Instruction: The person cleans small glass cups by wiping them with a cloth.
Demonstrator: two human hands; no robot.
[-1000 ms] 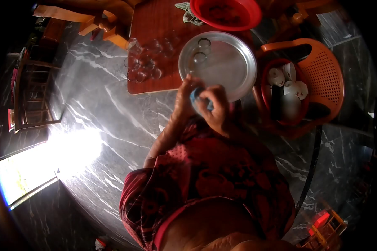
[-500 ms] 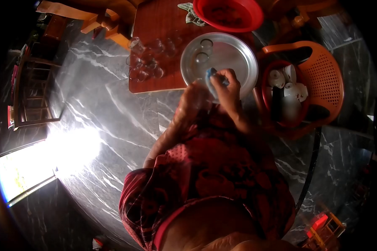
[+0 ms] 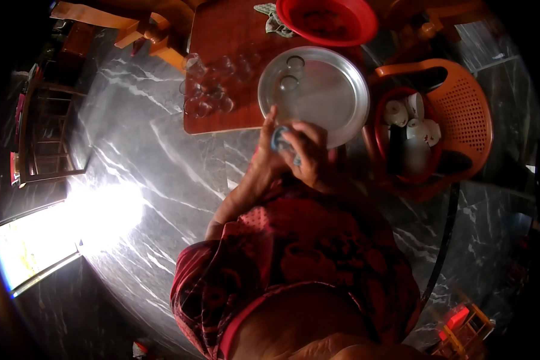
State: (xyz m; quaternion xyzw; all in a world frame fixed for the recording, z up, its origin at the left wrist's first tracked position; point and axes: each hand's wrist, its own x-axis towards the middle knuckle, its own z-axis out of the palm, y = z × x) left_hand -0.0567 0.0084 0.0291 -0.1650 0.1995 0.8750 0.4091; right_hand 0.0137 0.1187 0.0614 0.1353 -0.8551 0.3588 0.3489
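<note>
Drinking glasses [image 3: 203,108] cluster on a table [image 3: 228,27] left of a tray [image 3: 333,99]; at right, cups [image 3: 417,130] sit in a basin [image 3: 434,155] on an armchair [image 3: 465,117].

right half of the tray [image 3: 336,102] is open; glasses [image 3: 215,93] (edges faint, perhaps touching) obstruct leftward passage.

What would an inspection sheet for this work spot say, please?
Surface: reddish-brown table.
Job's things: small blue item, mostly covered.
Clutter: clear glasses; silver tray holding two glasses; red basin; patterned cloth.
Hands: right hand grips the blue item; left hand close beside it, its hold unclear.
Cables: uncertain; a dark line crosses the marbled floor.
Surroundings: orange chair bearing a red tub of white cups.
</note>
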